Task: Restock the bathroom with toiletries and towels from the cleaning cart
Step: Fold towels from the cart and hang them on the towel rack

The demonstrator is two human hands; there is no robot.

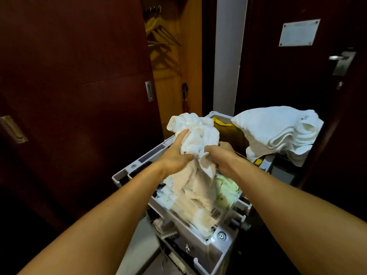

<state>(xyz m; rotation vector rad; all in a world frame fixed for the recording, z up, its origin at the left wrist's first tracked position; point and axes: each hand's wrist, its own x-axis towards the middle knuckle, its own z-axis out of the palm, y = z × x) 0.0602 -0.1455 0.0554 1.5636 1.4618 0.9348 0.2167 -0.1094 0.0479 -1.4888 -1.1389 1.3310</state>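
Both hands, left hand (174,155) and right hand (222,155), are gripping a crumpled white towel (195,133) above the cart (216,253), fingers clenched in cloth; lifting clear should avoid snagging packets (226,192).

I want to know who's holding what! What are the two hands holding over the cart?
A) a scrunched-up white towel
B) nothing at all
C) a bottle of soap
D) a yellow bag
A: the left hand and the right hand both grip the crumpled white towel above the grey cart, while a separate stack of folded towels lies untouched at the far right.
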